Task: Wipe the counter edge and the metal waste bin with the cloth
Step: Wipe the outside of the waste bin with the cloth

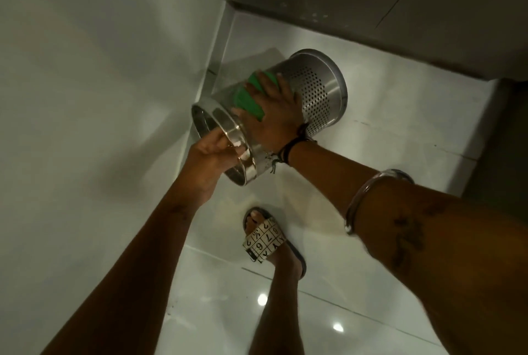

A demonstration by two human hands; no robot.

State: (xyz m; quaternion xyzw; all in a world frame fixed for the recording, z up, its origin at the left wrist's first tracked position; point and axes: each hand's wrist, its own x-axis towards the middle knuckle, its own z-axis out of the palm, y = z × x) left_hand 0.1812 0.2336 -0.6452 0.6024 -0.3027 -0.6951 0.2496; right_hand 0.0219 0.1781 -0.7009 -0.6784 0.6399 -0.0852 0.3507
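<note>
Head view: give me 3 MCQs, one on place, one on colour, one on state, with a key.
1. Where does the cloth lie?
A. on the floor
B. on the side of the metal bin
C. inside the bin

2. What colour is the cloth?
A. green
B. white
C. blue

3. How is the bin held?
A. upright on the floor
B. upside down
C. tilted, rim gripped

Key: 1 B, the right hand presses it flat on the bin wall; 2 A, bright green shows beside the fingers; 3 C, the left hand grips the rim.
</note>
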